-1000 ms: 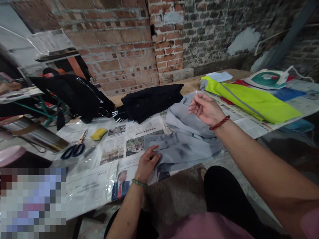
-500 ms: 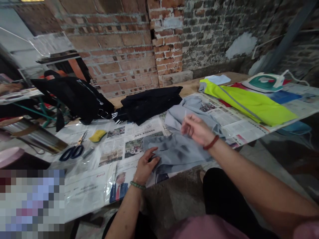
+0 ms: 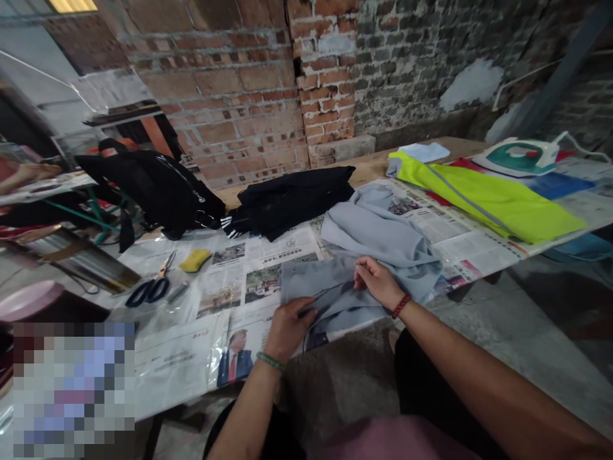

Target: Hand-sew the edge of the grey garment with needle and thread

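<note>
A light grey garment (image 3: pixel 378 230) lies crumpled on the newspaper near the table's front edge, its near part spread flat and wrinkled. At that part's left corner, my left hand (image 3: pixel 290 329) has its thumb and fingers closed on the cloth. Just over the middle of the near part, my right hand (image 3: pixel 376 281) is held in a pinch, fingertips together at the cloth. Whatever sits between those fingertips is too small to make out. Scissors (image 3: pixel 156 281) with dark handles and a yellow sponge (image 3: pixel 195 260) lie to the left.
Black folded clothing (image 3: pixel 292 198) and a black bag (image 3: pixel 158 191) lie at the back. A neon yellow garment (image 3: pixel 498 198) and an iron (image 3: pixel 520 156) are on the right. A metal flask (image 3: pixel 86 259) lies at left. Another person's arm (image 3: pixel 29 176) shows at far left.
My right hand has come down from above the garment to its surface, still pinched. My left hand has closed more on the cloth's corner. The view has shifted slightly.
</note>
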Available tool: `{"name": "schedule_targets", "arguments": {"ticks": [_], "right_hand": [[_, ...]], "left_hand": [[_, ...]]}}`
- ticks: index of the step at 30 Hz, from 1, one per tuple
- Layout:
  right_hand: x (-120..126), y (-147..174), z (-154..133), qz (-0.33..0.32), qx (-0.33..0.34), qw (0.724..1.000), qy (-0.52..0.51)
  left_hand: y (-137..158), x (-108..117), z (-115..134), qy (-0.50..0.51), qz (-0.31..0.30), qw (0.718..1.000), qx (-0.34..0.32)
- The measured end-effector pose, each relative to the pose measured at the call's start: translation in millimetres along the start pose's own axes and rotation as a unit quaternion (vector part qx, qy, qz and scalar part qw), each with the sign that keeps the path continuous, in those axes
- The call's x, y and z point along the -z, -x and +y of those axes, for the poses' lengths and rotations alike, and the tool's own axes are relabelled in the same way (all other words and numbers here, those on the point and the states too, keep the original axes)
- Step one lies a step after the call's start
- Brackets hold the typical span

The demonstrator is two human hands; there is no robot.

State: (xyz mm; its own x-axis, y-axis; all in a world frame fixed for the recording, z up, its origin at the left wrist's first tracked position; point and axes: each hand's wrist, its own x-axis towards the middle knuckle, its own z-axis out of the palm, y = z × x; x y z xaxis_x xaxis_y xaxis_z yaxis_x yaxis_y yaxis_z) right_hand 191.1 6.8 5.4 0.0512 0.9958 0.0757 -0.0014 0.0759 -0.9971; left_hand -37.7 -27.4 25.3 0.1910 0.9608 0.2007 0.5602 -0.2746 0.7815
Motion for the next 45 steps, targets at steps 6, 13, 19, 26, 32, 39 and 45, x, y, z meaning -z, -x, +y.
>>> {"name": "schedule_targets", "arguments": {"ticks": [6, 13, 19, 26, 32, 39, 45], "right_hand": [[-14.8, 17.7, -15.1, 0.003, 0.066, 0.991, 0.119], [-43.9, 63.8, -24.9, -0.146, 0.184, 0.897, 0.375], [-48.3, 65.3, -21.9, -0.178, 0.160, 0.839, 0.488], [-52.1, 63.0, -29.4, -0.207, 0.112, 0.809, 0.539], [-56.0, 63.4, -32.5, -0.203, 0.094, 0.801, 0.556], [-70.4, 63.0, -33.8, -0.178, 0.078, 0.785, 0.589], [-78.9, 56.2, -36.6, -0.175, 0.065, 0.806, 0.562]], "left_hand": [[6.7, -6.0, -2.1, 0.024, 0.045, 0.998, 0.026], [6.3, -4.5, -0.3, 0.021, 0.039, 0.999, 0.028], [6.8, -5.3, -3.8, 0.011, 0.031, 0.999, 0.013], [7.3, -5.1, -4.4, 0.014, 0.038, 0.999, 0.003], [7.6, -6.9, -7.8, 0.021, 0.025, 0.999, -0.017], [5.1, -6.4, -8.4, 0.050, 0.019, 0.998, -0.026], [6.0, -5.1, -8.3, 0.069, -0.018, 0.997, -0.038]]}}
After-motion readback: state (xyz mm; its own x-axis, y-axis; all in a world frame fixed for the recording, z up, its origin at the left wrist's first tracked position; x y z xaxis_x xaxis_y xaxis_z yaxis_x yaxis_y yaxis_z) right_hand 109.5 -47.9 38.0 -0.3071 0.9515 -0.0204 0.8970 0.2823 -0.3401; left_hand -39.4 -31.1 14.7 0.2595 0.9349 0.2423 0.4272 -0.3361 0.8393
